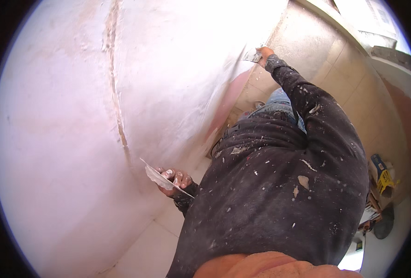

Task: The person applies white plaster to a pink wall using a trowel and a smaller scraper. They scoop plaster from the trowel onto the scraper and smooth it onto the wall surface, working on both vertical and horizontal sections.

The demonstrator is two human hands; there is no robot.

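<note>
"White paste (156,179) on a thin flat plate (148,169), lol, so what are the hands up to?"

"Left hand (179,179) is gripping that plate, close by the pale wall (71,139), with white smears on the knuckles. Right hand (264,56) is reached way out, wrapped around a flat blade (252,56) that looks to be right up at the wall. Can't tell from this angle how hard it's pressing, if at all."

"Any tips for spreading the stuff well?"

"Imo: lean the blade over at a low angle, pull smooth overlapping strokes with even pressure, and ease off at the end so you don't leave a ridge. That arm looks pretty stretched, so I'd step in closer, since pressure tends to go wobbly out there. Wipe the blade on the plate's edge often, and hold the plate flat-ish or the paste could slide off."

"And that brown groove (112,60)?"

"Runs down the wall, left of the blade, with rough edges. I'd go gently near it so the blade doesn't catch."

"Anything else around?"

"Pink band (233,92) low on the wall near the blade, splattered dark top (279,190), blue jeans (279,98), tiled floor (326,55). Off to the right, well apart from both hands, a blue-and-yellow package (384,180)."
</note>
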